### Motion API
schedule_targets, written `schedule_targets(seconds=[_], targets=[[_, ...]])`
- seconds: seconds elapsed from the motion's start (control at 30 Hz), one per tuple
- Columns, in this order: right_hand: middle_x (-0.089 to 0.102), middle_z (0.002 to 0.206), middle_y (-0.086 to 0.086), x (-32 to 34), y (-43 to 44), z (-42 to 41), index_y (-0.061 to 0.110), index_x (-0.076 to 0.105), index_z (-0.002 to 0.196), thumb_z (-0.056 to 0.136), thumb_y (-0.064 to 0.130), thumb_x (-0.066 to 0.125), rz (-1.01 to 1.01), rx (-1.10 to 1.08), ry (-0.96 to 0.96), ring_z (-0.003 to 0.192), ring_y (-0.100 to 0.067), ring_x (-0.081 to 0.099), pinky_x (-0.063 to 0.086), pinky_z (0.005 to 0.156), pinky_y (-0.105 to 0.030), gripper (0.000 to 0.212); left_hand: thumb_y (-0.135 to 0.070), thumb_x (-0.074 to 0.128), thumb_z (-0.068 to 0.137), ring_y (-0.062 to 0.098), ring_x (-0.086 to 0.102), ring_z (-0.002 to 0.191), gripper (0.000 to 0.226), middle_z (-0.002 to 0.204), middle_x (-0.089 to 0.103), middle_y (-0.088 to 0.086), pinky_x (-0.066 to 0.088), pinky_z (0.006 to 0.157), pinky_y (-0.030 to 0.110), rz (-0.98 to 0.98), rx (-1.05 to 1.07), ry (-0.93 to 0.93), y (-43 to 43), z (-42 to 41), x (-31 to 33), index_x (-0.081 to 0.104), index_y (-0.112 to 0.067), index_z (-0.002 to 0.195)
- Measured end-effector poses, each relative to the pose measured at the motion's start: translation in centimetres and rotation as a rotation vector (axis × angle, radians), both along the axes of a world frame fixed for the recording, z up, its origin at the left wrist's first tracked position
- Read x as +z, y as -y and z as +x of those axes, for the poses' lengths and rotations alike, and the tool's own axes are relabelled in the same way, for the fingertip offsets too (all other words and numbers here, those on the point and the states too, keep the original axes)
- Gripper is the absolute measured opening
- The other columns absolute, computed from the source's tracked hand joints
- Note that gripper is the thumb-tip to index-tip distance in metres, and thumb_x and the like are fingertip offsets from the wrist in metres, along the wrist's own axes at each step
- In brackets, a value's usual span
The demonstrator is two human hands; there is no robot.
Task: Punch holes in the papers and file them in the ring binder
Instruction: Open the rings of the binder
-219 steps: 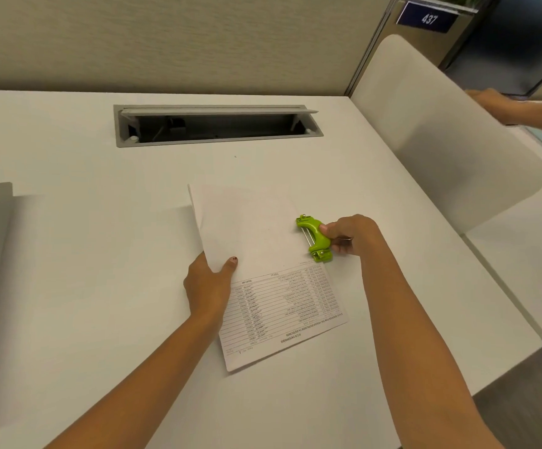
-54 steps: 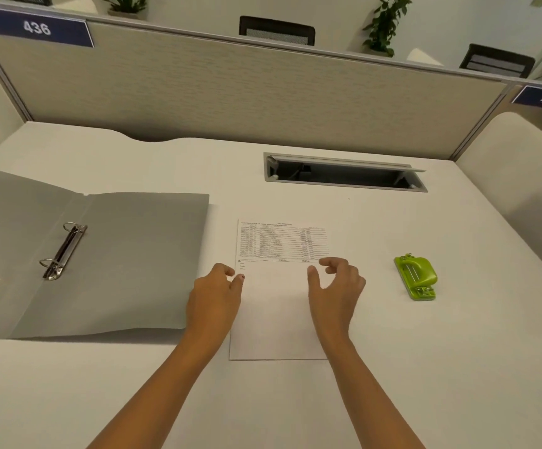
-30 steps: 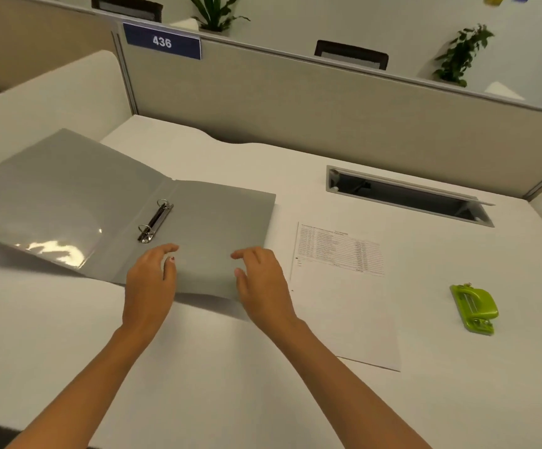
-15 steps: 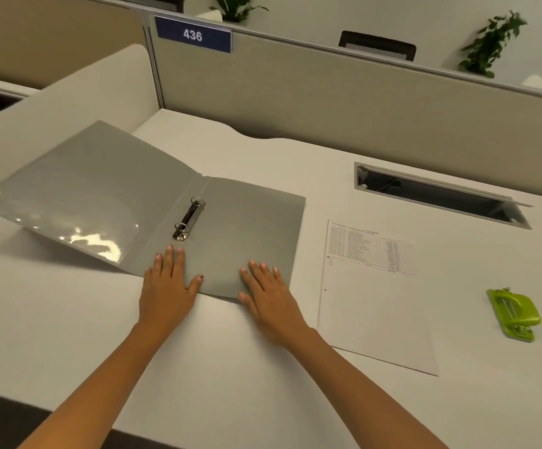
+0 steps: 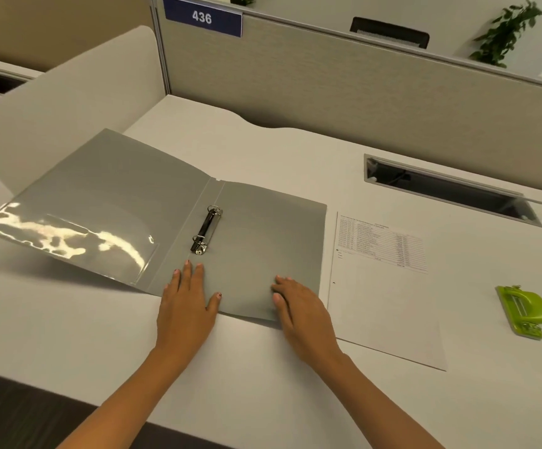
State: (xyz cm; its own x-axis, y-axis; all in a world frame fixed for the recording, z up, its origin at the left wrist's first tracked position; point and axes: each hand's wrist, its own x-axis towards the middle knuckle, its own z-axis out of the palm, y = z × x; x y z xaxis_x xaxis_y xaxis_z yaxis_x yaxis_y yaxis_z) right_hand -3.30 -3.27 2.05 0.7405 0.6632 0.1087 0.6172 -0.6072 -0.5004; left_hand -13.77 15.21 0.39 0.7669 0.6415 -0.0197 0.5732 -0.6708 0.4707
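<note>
A grey ring binder [image 5: 263,241] lies open on the white desk, its two metal rings [image 5: 205,230] shut in the middle. My left hand [image 5: 187,303] rests flat on the binder's near edge just below the rings. My right hand [image 5: 302,309] lies flat on the near right corner of the binder. Neither hand holds anything. A printed paper [image 5: 383,286] lies flat just right of the binder, with a small hole near its left edge. A green hole punch [image 5: 524,311] sits farther right on the desk.
The binder's left cover [image 5: 101,202] tilts up against a white side panel [image 5: 65,95]. A cable slot [image 5: 451,189] with a raised flap is set into the desk behind the paper. A beige partition [image 5: 344,89] closes the back.
My hands have left the paper and gone left onto the binder, where they now lie flat on its near edge. The paper and punch stay put.
</note>
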Motion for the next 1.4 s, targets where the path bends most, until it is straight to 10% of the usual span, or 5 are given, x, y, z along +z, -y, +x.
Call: schedule_targets(seconds=[0.23,0.5,0.73,1.4], targets=[[0.067,0.102,0.002,1.7,-4.7,1.4,0.016,0.066,0.105,0.096,0.025,0.053,0.216,-0.098,-0.242,0.092,-0.01,0.06,0.05,0.083,-0.021,0.018,-0.017,0.057,0.094,0.03,0.063,0.093,0.02,0.099,0.068,0.012,0.05,0.079,0.037,-0.119,0.219,0.333,-3.9,1.2,3.0,0.061,-0.009,0.111],[0.071,0.097,-0.001,2.4,-12.6,3.0,0.012,0.071,0.101,0.089,0.015,0.063,0.337,-0.03,-0.364,0.079,-0.005,0.059,0.04,0.067,0.0,0.015,-0.003,0.07,0.082,0.011,0.064,0.082,0.016,0.096,0.07,0.001,0.044,0.077,0.017,-0.246,0.128,0.417,-8.8,4.2,3.2,0.071,-0.011,0.096],[0.074,0.087,0.001,2.2,-16.9,3.8,0.016,0.076,0.094,0.085,0.02,0.07,0.345,-0.015,-0.44,0.07,0.0,0.059,0.042,0.062,-0.005,0.012,-0.005,0.069,0.082,0.008,0.069,0.076,0.011,0.079,0.073,-0.001,0.058,0.076,0.028,-0.341,0.096,0.463,-10.1,5.7,2.8,0.075,-0.014,0.085],[0.071,0.09,0.012,-0.7,-17.7,6.4,0.032,0.071,0.088,0.085,0.039,0.065,0.109,0.014,-0.413,0.085,-0.011,0.062,0.05,0.074,-0.032,0.009,0.0,0.065,0.084,0.0,0.064,0.071,0.014,0.074,0.068,-0.002,0.046,0.065,0.004,-0.339,-0.044,0.425,-10.9,6.5,1.2,0.068,-0.013,0.079]])
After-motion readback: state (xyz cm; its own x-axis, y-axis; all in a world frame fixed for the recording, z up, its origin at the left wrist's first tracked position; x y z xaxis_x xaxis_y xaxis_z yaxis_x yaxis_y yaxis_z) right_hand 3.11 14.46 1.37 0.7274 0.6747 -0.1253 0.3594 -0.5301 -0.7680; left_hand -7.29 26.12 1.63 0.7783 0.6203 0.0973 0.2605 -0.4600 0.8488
